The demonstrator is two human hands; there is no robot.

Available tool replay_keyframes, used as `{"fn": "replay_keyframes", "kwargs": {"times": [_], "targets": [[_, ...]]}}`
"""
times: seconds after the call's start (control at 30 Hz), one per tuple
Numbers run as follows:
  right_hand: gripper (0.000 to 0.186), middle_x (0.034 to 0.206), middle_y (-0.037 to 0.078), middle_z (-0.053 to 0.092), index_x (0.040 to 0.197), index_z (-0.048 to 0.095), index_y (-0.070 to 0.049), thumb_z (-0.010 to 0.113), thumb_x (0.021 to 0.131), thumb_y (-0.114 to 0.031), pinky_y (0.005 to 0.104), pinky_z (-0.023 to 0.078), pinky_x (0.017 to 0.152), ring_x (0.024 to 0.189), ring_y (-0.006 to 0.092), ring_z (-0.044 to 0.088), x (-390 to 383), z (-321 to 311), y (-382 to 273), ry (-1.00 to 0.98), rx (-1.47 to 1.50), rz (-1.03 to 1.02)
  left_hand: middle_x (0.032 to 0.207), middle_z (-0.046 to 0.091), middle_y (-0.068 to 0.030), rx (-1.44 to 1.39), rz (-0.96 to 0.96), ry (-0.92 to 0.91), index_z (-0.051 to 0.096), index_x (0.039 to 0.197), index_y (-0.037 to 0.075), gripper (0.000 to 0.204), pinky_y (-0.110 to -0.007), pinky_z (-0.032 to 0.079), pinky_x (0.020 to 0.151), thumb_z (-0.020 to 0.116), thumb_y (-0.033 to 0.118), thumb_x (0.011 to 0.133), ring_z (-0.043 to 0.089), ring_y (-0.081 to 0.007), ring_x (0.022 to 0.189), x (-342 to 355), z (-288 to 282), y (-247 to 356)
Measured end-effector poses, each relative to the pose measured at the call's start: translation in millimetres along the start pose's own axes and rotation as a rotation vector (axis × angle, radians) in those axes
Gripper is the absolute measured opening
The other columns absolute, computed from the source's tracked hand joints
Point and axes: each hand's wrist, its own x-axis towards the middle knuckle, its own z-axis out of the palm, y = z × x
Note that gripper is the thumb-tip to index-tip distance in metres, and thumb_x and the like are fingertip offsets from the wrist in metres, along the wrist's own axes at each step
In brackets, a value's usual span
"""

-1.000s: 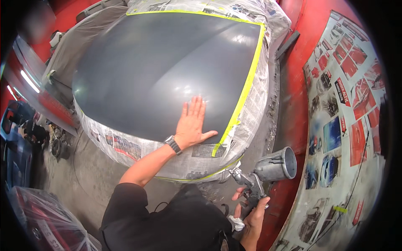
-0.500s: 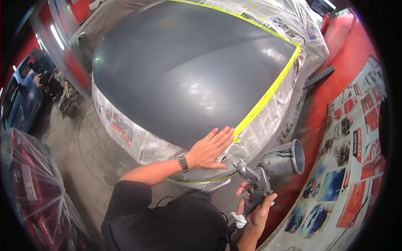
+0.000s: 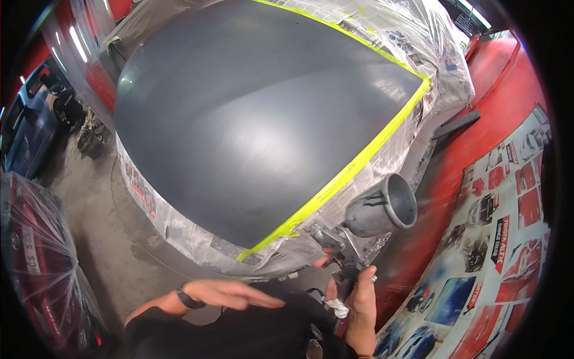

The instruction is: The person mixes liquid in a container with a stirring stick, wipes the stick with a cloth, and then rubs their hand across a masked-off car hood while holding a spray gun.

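Note:
In my right hand (image 3: 359, 293) is a paint spray gun (image 3: 335, 239), gripped by its handle, with a grey metal cup (image 3: 375, 209) on it whose round end faces right. Dark streaks run down the cup's side. My left hand (image 3: 230, 294) holds nothing; its fingers are stretched flat and sideways, close to my body and apart from the hood. Ahead lies a dark grey car hood (image 3: 257, 137) with a dull sheen. Yellow masking tape (image 3: 359, 164) runs along its right and far edges. Newspaper and plastic sheeting (image 3: 179, 242) cover the car around it.
At the left stands a dark red car under clear plastic (image 3: 45, 263). Farther off are a blue car (image 3: 33, 128) and a black bucket (image 3: 89, 143) on the concrete floor (image 3: 98, 197). A poster-covered panel (image 3: 478, 239) and a red wall (image 3: 490, 72) border the right side.
My left hand has come off the hood's near corner, back and left toward my body. The spray gun has shifted slightly up and left in view, still in my right hand.

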Motion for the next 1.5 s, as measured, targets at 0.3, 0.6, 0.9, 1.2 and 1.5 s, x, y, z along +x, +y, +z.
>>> {"fn": "replay_keyframes", "kwargs": {"times": [0.3,0.6,0.9,1.2,1.5], "targets": [[0.101,0.099,0.011,0.067,0.132,0.054,0.007,0.026,0.094,-0.082,0.0271,0.045,0.047,0.052,0.0150,0.055,55,-40,-18,-0.127,0.095,0.065,0.166,0.003,-0.0312,1.622,-0.160,1.618,0.005,0.161,-0.003,0.127,-0.065,0.001,0.120,0.071,0.069,0.079,-0.001,-0.0475,0.155,15,-60,16],[0.112,0.091,0.018,0.068,0.121,0.058,0.009,0.028,0.085,-0.092,0.0228,0.043,0.042,0.046,0.0141,0.055,96,-125,-39,-0.171,0.092,0.057,0.168,0.000,-0.0281,1.726,-0.263,1.601,0.004,0.162,-0.001,0.126,-0.063,0.001,0.121,0.065,0.073,0.081,-0.001,-0.0445,0.156,110,-84,62],[0.107,0.086,0.016,0.065,0.115,0.061,0.006,0.023,0.087,-0.090,0.0229,0.037,0.037,0.042,0.0128,0.050,166,-249,-76,-0.108,0.146,-0.017,0.164,0.011,-0.0336,1.826,-0.464,1.438,0.013,0.157,-0.011,0.115,-0.060,0.007,0.123,0.061,0.068,0.088,0.007,-0.0443,0.155,263,-141,159],[0.110,0.082,0.020,0.063,0.115,0.058,0.008,0.020,0.086,-0.092,0.0251,0.037,0.033,0.037,0.0168,0.047,210,-349,-80,-0.073,0.225,-0.093,0.163,0.012,-0.0357,1.980,-0.344,1.194,0.014,0.154,-0.016,0.113,-0.054,0.009,0.125,0.040,0.076,0.094,0.009,-0.0437,0.155,462,-229,230],[0.117,0.085,0.016,0.066,0.115,0.059,0.006,0.022,0.078,-0.098,0.0252,0.038,0.035,0.039,0.0161,0.050,208,-364,-93,0.094,0.186,-0.090,0.162,0.020,-0.0336,2.011,-0.119,1.031,0.021,0.153,-0.015,0.108,-0.050,0.013,0.126,0.028,0.076,0.096,0.016,-0.0417,0.154,623,-277,257]]}}
